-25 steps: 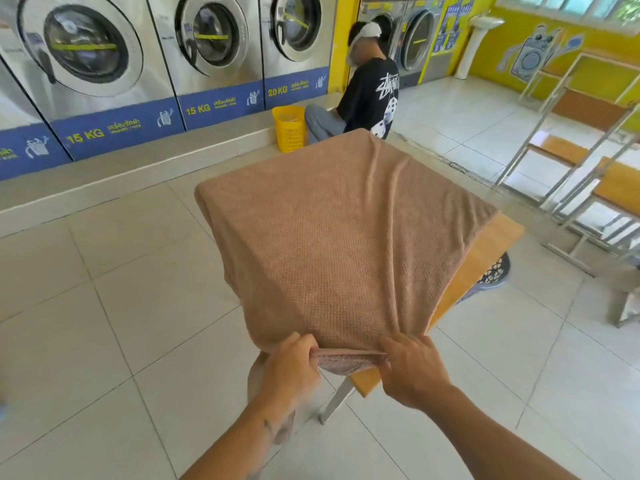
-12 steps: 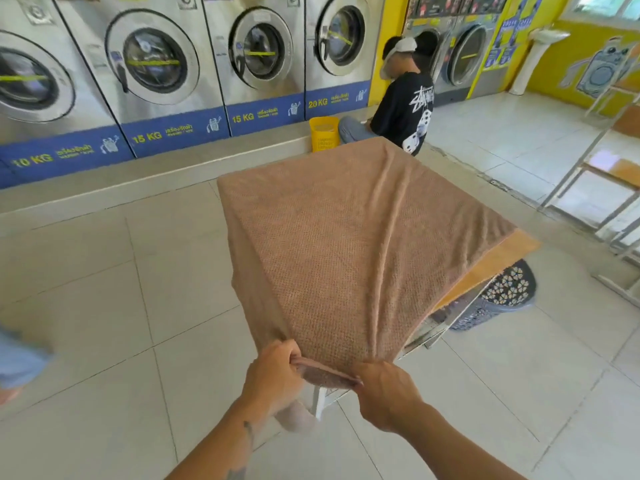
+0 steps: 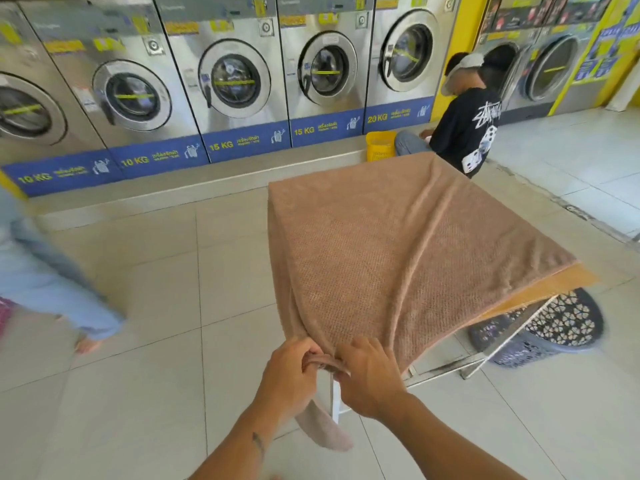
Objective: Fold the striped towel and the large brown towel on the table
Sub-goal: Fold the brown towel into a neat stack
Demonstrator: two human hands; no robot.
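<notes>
The large brown towel (image 3: pixel 391 251) is spread over the wooden table (image 3: pixel 550 289) and covers nearly all of its top. Its near end is gathered to a point off the table's near corner. My left hand (image 3: pixel 291 375) and my right hand (image 3: pixel 370 375) sit close together there, both pinching that bunched edge. A loose tail of the towel hangs down below my left hand. The striped towel is not visible.
A dark patterned laundry basket (image 3: pixel 550 323) stands on the floor under the table's right side. A row of washing machines (image 3: pixel 235 81) lines the back wall. A seated person (image 3: pixel 464 126) and a yellow basket (image 3: pixel 381 145) are behind the table. Another person's legs (image 3: pixel 45 282) show at the left.
My hands have drawn closer together on the towel's near edge. The view has swung left, showing more machines, and a person has stepped in from the left.
</notes>
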